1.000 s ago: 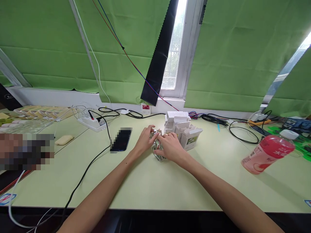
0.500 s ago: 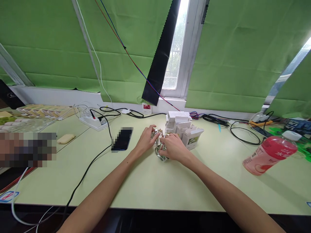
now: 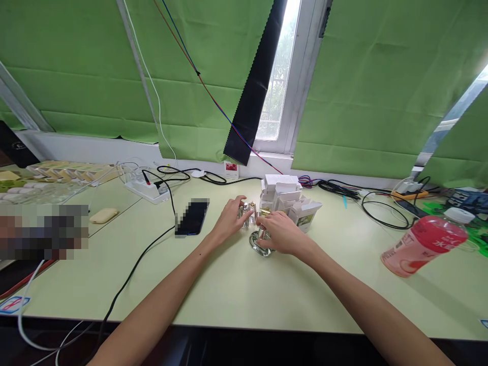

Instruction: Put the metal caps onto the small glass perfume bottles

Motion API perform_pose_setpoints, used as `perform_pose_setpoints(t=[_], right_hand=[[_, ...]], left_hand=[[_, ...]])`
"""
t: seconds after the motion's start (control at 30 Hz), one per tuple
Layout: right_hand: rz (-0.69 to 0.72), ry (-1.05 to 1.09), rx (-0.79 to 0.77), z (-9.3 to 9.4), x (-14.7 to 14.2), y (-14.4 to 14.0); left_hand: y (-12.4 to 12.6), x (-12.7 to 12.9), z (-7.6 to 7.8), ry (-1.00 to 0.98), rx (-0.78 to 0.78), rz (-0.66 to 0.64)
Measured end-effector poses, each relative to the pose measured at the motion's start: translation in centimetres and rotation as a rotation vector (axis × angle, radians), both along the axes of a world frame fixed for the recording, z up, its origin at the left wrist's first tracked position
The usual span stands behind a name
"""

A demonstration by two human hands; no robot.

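Near the middle of the table, my left hand [image 3: 230,217] curls its fingers and thumb round small clear glass bottles [image 3: 246,209] with shiny tops. Its fingertips partly hide them. Just to the right, my right hand [image 3: 281,232] grips a round, clear glass bottle [image 3: 260,246] with a metallic neck, which looks tilted on the table; fingers cover its upper part. A gold-coloured cap [image 3: 265,211] shows behind the right fingers. Beyond that hand stand several white cardboard boxes [image 3: 281,184], some with flaps open.
A dark phone [image 3: 193,217] lies left of my hands, with a black cable beside it. A pink drink bottle [image 3: 424,245] stands at the right. Power strips [image 3: 147,190] and cables line the back edge. A cream-coloured case [image 3: 104,215] lies farther left, near a blurred area.
My right hand has shifted slightly right with the round glass bottle, widening the gap from the small bottles. My left hand stays nearly in place.
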State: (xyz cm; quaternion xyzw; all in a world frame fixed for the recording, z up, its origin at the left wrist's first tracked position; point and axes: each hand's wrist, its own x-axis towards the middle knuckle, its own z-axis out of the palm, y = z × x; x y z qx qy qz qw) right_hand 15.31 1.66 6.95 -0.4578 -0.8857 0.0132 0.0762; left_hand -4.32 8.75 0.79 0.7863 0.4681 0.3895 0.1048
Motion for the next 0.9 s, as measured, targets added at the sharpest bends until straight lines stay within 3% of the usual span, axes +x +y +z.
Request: perform_pose_setpoints(t=[0.17, 0.9], right_hand=[[0.066, -0.023, 0.004, 0.2, 0.6, -0.2], [0.107, -0.125, -0.031, 1.9, 2.4, -1.4]], left_hand=[[0.0, 0.0, -0.2, 0.013, -0.004, -0.006], [-0.8, 0.7, 0.0, 0.038, 0.022, 0.023]])
